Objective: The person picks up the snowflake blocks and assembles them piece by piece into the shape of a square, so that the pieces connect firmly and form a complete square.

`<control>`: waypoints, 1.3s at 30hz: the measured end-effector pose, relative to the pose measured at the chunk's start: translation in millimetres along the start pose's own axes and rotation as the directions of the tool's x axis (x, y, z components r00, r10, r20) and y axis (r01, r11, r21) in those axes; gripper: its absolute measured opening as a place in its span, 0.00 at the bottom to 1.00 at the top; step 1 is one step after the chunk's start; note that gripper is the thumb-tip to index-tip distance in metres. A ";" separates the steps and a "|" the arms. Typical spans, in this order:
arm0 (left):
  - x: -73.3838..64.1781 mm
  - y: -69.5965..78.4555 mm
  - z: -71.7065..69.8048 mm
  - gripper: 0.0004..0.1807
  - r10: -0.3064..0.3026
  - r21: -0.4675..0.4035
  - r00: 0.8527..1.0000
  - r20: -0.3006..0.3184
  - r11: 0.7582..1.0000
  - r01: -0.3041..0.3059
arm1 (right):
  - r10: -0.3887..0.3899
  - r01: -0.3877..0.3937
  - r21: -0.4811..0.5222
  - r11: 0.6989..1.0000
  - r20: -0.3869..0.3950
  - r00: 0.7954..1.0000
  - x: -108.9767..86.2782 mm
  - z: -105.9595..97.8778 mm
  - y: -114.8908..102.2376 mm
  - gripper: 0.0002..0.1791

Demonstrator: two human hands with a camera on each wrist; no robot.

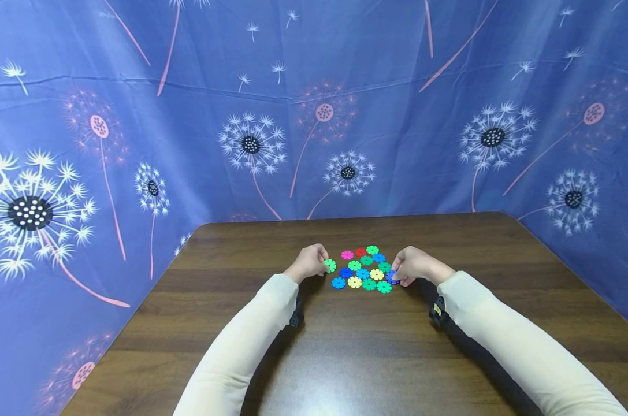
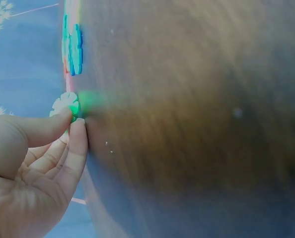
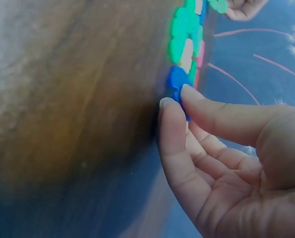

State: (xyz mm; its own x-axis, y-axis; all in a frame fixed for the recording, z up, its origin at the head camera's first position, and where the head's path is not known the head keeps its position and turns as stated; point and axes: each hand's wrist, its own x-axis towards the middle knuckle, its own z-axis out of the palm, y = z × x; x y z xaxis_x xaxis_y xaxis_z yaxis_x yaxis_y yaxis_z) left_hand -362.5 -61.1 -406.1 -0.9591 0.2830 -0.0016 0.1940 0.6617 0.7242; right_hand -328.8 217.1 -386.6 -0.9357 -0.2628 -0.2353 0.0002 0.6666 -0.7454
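Note:
Flower-shaped plastic discs in several colours lie flat in a cluster on the brown wooden table [image 1: 339, 341]. At the cluster's left edge my left hand [image 1: 311, 262] pinches a green disc [image 1: 330, 266] between thumb and finger; the left wrist view shows this green disc [image 2: 65, 103] tilted up at the fingertips. On the right side my right hand [image 1: 413, 266] pinches a blue disc [image 1: 391, 277] by its edge. In the right wrist view thumb and forefinger meet at the blue disc [image 3: 177, 82], low by the tabletop, beside green discs [image 3: 180, 42].
Between the hands lie a pink disc [image 1: 347, 255], a red disc [image 1: 361, 252], yellow discs [image 1: 355, 282] and more blue and green ones. A blue cloth [image 1: 303, 58] with dandelion prints hangs behind the table. Both wrists carry a dark strapped device [image 1: 438, 312].

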 end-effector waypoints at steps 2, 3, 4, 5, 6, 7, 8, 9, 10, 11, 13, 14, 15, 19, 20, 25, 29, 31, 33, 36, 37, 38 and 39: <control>-1.1 0.1 -1.1 0.08 -0.007 -0.015 1.000 -0.003 1.000 0.007 | 0.008 -0.009 0.035 0.999 0.013 1.000 0.4 -2.1 -0.8 0.07; -1.9 -0.3 -1.7 0.07 -0.010 -0.017 1.000 -0.006 1.000 0.009 | 0.015 -0.016 0.052 0.999 0.016 1.000 0.5 -2.9 -1.6 0.07; -2.9 -0.6 -2.4 0.06 -0.011 -0.020 1.000 -0.008 1.000 0.011 | 0.025 -0.026 0.070 0.997 0.014 1.000 1.1 -3.6 -2.1 0.08; -3.9 -1.0 -3.3 0.05 -0.014 -0.019 1.000 -0.012 1.000 0.014 | 0.032 -0.033 0.087 0.996 0.009 0.999 1.6 -4.0 -2.8 0.08; -4.6 -1.4 -4.3 0.03 -0.017 -0.023 1.000 -0.019 1.000 0.016 | 0.034 -0.035 0.112 0.993 0.007 0.999 2.2 -4.3 -3.4 0.09; -5.1 -2.5 -5.1 0.02 -0.015 -0.023 1.000 -0.027 1.000 0.014 | 0.038 -0.039 0.141 0.989 0.006 0.999 2.8 -4.5 -3.9 0.09; -5.6 -3.5 -5.8 0.02 -0.013 -0.027 0.999 -0.035 1.000 0.012 | 0.041 -0.041 0.170 0.985 0.005 0.999 3.7 -4.7 -4.1 0.10; -6.1 -4.2 -6.6 0.02 -0.007 -0.029 0.999 -0.046 1.000 0.005 | 0.038 -0.039 0.198 0.979 0.006 0.999 4.3 -4.9 -4.4 0.11; -6.5 -4.5 -7.3 0.03 -0.001 -0.034 0.998 -0.058 0.999 -0.001 | 0.035 -0.036 0.231 0.972 0.007 0.999 4.9 -5.0 -4.8 0.12; -7.0 -4.3 -7.9 0.03 0.004 -0.039 0.997 -0.072 0.999 -0.007 | 0.032 -0.033 0.267 0.963 0.010 0.999 5.3 -5.1 -5.2 0.14; -7.6 -3.3 -8.6 0.04 0.022 -0.048 0.995 -0.098 0.998 -0.026 | 0.029 -0.033 0.327 0.945 0.015 0.999 5.6 -5.1 -6.8 0.16; -8.0 -1.9 -8.8 0.04 0.029 -0.056 0.994 -0.110 0.998 -0.035 | 0.030 -0.033 0.353 0.935 0.015 0.999 5.6 -5.0 -7.9 0.17; -8.5 -0.2 -8.7 0.04 0.037 -0.065 0.992 -0.118 0.997 -0.045 | 0.029 -0.034 0.375 0.927 0.017 0.999 5.2 -4.9 -9.4 0.18; -9.0 5.6 -6.0 0.03 0.070 -0.114 0.989 -0.133 0.990 -0.085 | 0.018 -0.026 0.440 0.898 0.023 1.000 4.3 -3.4 -15.8 0.20; -9.0 6.5 -4.8 0.03 0.078 -0.126 0.988 -0.133 0.988 -0.094 | 0.019 -0.028 0.454 0.890 0.024 1.000 4.6 -2.9 -17.0 0.20; -10.9 8.4 -0.2 0.03 0.105 -0.144 0.984 -0.141 0.982 -0.125 | 0.019 -0.028 0.493 0.870 0.023 1.000 7.2 1.2 -23.2 0.20; -15.9 9.5 0.4 0.03 0.121 -0.128 0.982 -0.147 0.982 -0.140 | 0.025 -0.041 0.514 0.857 0.038 0.999 11.0 8.4 -30.2 0.20; -18.4 10.5 0.0 0.03 0.135 -0.113 0.979 -0.151 0.982 -0.152 | 0.025 -0.045 0.524 0.851 0.045 0.999 12.7 11.4 -33.5 0.20; -20.2 12.3 -0.1 0.04 0.145 -0.105 0.978 -0.153 0.981 -0.162 | 0.024 -0.043 0.529 0.847 0.043 0.999 14.1 13.6 -36.7 0.20; -21.4 15.6 0.4 0.04 0.161 -0.099 0.973 -0.164 0.979 -0.179 | 0.025 -0.037 0.533 0.845 0.030 0.999 15.0 15.2 -40.7 0.20; -21.3 16.5 1.1 0.04 0.167 -0.096 0.971 -0.169 0.978 -0.185 | 0.020 -0.032 0.534 0.845 0.028 0.999 15.2 15.8 -41.8 0.20; -21.2 17.2 1.7 0.04 0.172 -0.094 0.969 -0.176 0.977 -0.190 | 0.020 -0.032 0.536 0.843 0.027 0.999 15.5 16.6 -42.7 0.20; -21.0 17.7 2.4 0.04 0.176 -0.095 0.967 -0.182 0.976 -0.195 | 0.020 -0.033 0.539 0.842 0.030 0.999 15.7 17.3 -43.5 0.20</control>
State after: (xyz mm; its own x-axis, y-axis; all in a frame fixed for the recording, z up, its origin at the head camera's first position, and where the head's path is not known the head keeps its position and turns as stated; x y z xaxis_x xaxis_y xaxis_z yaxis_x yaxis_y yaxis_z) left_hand -338.4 -53.6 -394.8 -0.9312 0.2640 0.2512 0.3573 0.5251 0.7724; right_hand -337.4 171.9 -368.6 -0.9247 -0.2700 -0.2684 0.2210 0.1934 -0.9559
